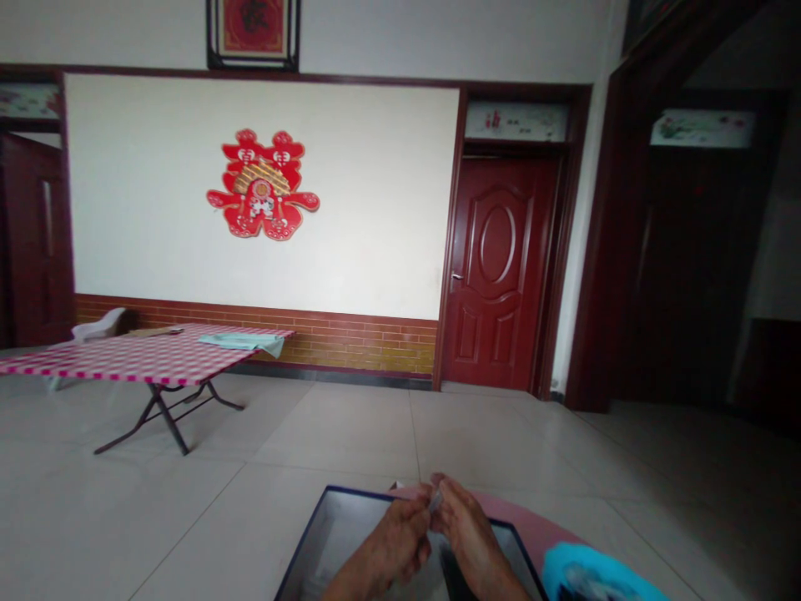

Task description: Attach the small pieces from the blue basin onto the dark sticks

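Observation:
My left hand (397, 538) and my right hand (463, 522) meet over a shallow tray (317, 499) with a dark blue rim. Between their fingertips is a small, clear or whitish piece (435, 501), too small to name. Both hands are closed in a pinch on it. Below my right hand, something dark (451, 572) lies in the tray, partly hidden by the wrist. Other pale contents at the tray's lower left are hard to make out.
The tray rests on a pink round surface (531, 524). At its right is a bright blue container (556, 561) with dark and pale items. Across the tiled floor stands a folding table (143, 359) with a checked cover and a light green cloth (244, 341). A red door (497, 267) is behind.

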A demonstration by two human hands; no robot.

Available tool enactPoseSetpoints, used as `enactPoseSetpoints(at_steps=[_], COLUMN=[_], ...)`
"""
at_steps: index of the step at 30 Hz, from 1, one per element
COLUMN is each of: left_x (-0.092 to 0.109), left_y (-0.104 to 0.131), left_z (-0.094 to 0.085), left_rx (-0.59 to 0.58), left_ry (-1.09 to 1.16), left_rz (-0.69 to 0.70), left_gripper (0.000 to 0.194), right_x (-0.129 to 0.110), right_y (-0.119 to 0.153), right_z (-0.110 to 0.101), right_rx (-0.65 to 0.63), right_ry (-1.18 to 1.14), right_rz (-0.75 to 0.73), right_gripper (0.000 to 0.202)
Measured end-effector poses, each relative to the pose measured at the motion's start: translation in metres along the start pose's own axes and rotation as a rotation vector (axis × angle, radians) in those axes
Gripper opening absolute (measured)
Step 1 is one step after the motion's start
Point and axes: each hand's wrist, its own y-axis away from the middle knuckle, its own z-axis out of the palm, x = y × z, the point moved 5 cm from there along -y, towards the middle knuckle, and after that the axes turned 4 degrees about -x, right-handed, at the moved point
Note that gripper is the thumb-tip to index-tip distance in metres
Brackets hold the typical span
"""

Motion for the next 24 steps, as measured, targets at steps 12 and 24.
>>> enactPoseSetpoints(at_steps=[12,24], left_x=[0.021,0.005], left_y=[0.01,0.007], left_z=[-0.001,0.002], left_rx=[0.271,0.25], left_ry=[-0.821,-1.178], left_rz=[0.42,0.179], left_gripper=[0.037,0.044], right_x=[0.002,0.007], right_y=[0.003,0.006], right_z=[0.0,0.002], right_rx=[0.019,0.101], right_ry=[-0.044,-0.023], right_rz=[-0.023,-0.048], right_gripper=[0.046,0.05])
